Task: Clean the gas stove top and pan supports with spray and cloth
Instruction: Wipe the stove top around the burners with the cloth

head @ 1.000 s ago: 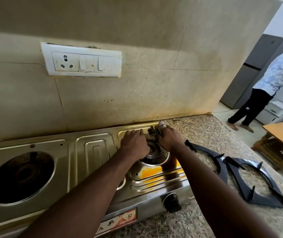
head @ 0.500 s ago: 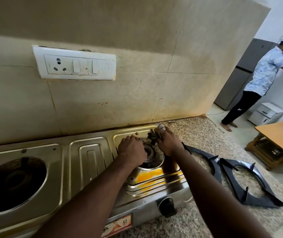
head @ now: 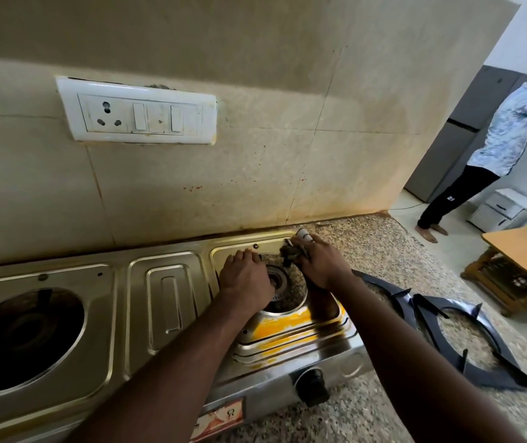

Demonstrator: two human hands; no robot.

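On the speckled granite tabletop (head: 380,247) a steel gas stove (head: 166,302) stands against the tiled wall. Both hands are at its right burner (head: 279,281). The right hand (head: 319,265) has its fingers clenched round a dark, crumpled cloth (head: 290,252), held against the far rim of the burner opening; something small and white shows at its fingertips, too unclear to name. The left hand (head: 244,279) rests on the near-left side of the same opening, fingers bent downward over the rim; whether they grasp anything cannot be told. A yellow stain (head: 287,321) spreads across the steel just in front of the burner. Two black pan supports (head: 505,378) lie off the stove on the tabletop to its right, one overlapping the other. A white switchboard (head: 137,111) is on the wall above, and another person (head: 508,135) stands in the room beyond.
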